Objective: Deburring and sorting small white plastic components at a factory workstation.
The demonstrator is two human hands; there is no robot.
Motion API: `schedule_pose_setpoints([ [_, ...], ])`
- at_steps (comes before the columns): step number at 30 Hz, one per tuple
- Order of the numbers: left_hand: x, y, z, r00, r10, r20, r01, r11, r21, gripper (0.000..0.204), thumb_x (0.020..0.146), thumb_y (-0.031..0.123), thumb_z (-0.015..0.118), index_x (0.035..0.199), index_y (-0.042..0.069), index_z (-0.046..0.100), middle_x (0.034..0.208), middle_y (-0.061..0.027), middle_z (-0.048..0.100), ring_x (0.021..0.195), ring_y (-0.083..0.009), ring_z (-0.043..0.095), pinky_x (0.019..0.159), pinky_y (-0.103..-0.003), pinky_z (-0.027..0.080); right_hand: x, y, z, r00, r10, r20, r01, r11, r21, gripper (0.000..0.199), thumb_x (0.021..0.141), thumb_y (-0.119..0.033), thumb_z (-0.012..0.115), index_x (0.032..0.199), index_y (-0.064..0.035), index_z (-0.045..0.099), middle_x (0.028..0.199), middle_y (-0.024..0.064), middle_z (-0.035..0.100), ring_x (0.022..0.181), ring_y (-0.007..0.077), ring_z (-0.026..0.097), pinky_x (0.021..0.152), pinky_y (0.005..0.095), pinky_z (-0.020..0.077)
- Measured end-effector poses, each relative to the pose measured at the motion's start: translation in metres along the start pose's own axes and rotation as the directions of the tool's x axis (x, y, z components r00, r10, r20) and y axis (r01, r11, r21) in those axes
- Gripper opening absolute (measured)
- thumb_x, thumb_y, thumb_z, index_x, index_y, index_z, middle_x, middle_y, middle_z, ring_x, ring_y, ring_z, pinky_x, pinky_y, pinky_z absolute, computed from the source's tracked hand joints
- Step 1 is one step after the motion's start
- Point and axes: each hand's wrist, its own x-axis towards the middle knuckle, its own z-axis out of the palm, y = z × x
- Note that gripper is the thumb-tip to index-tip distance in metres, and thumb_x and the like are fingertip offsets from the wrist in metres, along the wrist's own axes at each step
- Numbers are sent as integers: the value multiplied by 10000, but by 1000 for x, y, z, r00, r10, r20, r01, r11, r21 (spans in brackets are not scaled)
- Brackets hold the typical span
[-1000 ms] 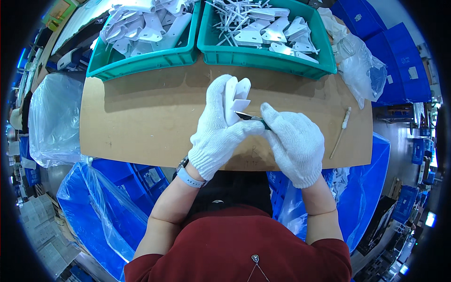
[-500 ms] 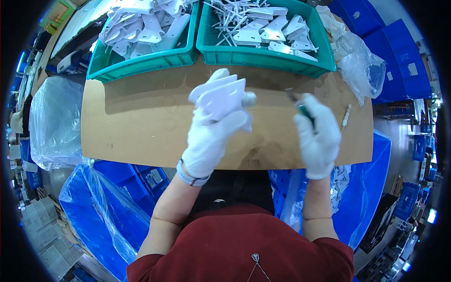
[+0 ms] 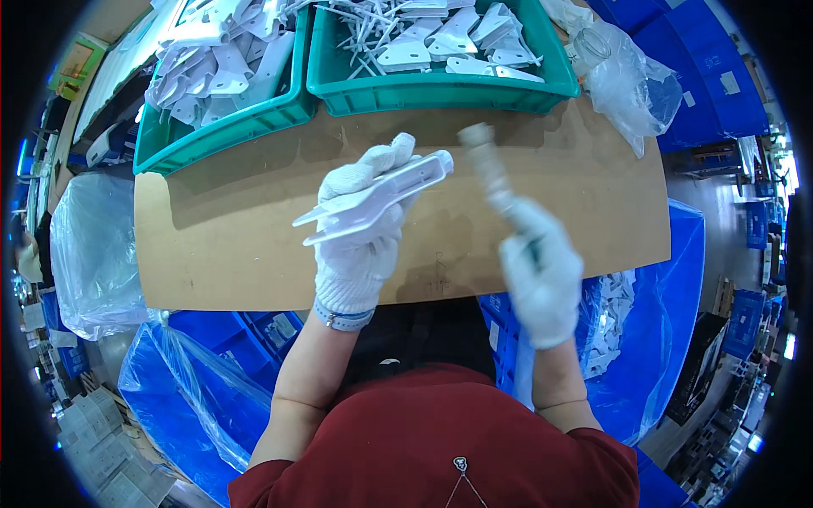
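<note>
Head view | left hand (image 3: 357, 258) gripping white parts (image 3: 377, 203) | right hand (image 3: 544, 279) gripping blurred stick (image 3: 489, 167), perhaps also a green handle (image 3: 534, 249)

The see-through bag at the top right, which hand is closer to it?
Right. The right hand is below and left of the bag; the left hand is farther left.

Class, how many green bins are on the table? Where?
2. One bin stands at the far left of the table, heaped with white parts; the other bin is just right of it, holding white parts and thin sticks. More may hide beyond the picture's top edge.
</note>
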Motion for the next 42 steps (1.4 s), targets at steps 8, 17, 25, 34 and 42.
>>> schedule_pose_setpoints([
  [8,-6,-19,2,982,-71,-176,34,978,-204,358,864,-48,680,1199,69,632,1310,-154,607,1406,-395,447,1172,-600,390,-19,-6,20,942,-203,269,241,963,-117,362,805,63,690,1163,8,685,866,170,701,770,358,709,673,383,577],
  [17,-16,-57,48,807,-538,-243,573,814,100,374,896,-16,634,1255,6,530,1245,-186,645,1288,-397,566,1065,-524,509,12,66,-95,932,-62,-358,-148,836,-529,377,904,-103,706,1270,-47,633,1142,166,671,1011,311,679,869,396,536],
  [25,-50,-177,124,470,-853,226,876,482,-4,479,945,83,621,1405,7,510,1030,14,621,774,-35,488,675,-175,405,10,3,-110,785,-21,-619,-102,981,-163,348,925,-25,660,1270,6,639,1129,119,679,974,181,642,911,309,499],
  [34,-9,-51,51,683,-716,-142,730,675,108,482,978,105,627,1424,7,473,1251,-131,620,1201,-289,635,1026,-407,528,152,22,-36,976,-216,25,200,844,-497,329,914,-270,633,1178,-83,693,1104,200,697,1013,384,669,873,452,532],
  [42,-10,30,5,852,-468,-234,496,865,74,389,954,115,661,1313,23,542,1140,-131,640,1137,-312,658,991,-450,557,300,60,74,951,174,256,129,531,-838,532,890,-464,613,1291,-117,659,1233,220,679,1131,375,656,995,449,505],
])
